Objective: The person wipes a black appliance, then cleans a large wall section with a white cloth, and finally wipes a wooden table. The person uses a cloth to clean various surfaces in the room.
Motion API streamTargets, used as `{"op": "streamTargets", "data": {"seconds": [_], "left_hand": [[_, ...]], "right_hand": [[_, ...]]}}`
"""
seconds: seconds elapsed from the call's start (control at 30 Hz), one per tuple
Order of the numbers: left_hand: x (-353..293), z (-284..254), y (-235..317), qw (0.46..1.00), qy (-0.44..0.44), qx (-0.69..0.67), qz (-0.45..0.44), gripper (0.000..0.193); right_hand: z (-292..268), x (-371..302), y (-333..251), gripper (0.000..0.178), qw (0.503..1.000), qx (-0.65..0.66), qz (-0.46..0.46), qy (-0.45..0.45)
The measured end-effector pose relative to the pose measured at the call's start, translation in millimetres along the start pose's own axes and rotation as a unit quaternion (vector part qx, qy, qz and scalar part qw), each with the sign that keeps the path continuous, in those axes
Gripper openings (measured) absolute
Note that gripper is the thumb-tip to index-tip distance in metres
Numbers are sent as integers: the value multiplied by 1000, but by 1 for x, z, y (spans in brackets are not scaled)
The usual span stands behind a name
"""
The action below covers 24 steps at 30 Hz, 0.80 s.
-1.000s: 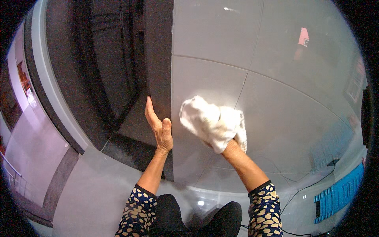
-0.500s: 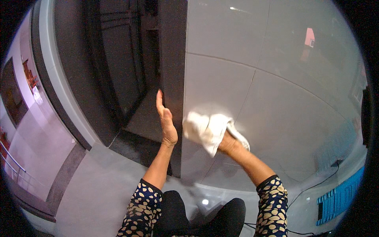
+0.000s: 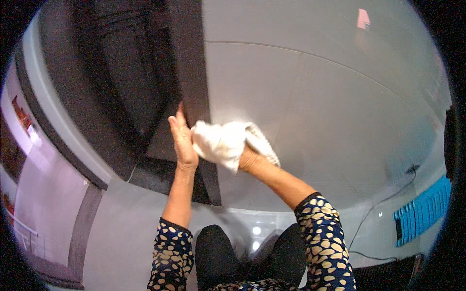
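A white cloth [image 3: 221, 140] covers most of my right hand [image 3: 249, 159], whose fingers are hidden beneath it. The cloth lies against the dark door-frame edge [image 3: 193, 72], where that edge meets the grey tiled wall [image 3: 296, 111]. My left hand [image 3: 184, 144] is at the inner side of the same dark edge, fingers stretched upward and thumb apart, with nothing held. The cloth's left end comes right up beside my left palm; whether they touch I cannot tell.
Left of the frame is a dark doorway [image 3: 116, 72] with a black threshold [image 3: 158, 179]. A ribbed blue plastic object [image 3: 422, 208] is at the lower right, near a thin black cable [image 3: 361, 225]. My knees [image 3: 218, 247] are below, over the pale floor [image 3: 126, 233].
My right hand has swept the cloth left from the tiled wall onto the dark edge, close to my left hand. The whole view has shifted, with the doorway now farther left.
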<state>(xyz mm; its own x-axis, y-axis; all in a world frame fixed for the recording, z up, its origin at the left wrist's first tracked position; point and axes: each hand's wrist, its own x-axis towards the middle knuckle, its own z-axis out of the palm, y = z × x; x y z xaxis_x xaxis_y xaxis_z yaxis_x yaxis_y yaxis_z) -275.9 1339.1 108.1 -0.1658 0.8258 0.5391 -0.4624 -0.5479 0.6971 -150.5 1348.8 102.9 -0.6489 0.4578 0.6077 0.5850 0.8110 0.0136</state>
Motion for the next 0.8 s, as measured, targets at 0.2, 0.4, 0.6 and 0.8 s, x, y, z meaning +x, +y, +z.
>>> {"op": "streamTargets", "data": {"seconds": [0.2,0.4,0.6,0.8], "left_hand": [[-4,14,-11,984,53,167,27,68],[-5,1,-20,972,108,207,27,62],[-4,-8,-35,947,120,292,58,74],[-3,-8,-40,935,146,318,52,86]], "right_hand": [[-13,-47,14,29,981,95,28,-166],[-1,-83,53,50,992,-124,31,3],[-72,-124,75,50,962,-188,151,131],[-105,-190,143,39,855,-358,133,350]]}}
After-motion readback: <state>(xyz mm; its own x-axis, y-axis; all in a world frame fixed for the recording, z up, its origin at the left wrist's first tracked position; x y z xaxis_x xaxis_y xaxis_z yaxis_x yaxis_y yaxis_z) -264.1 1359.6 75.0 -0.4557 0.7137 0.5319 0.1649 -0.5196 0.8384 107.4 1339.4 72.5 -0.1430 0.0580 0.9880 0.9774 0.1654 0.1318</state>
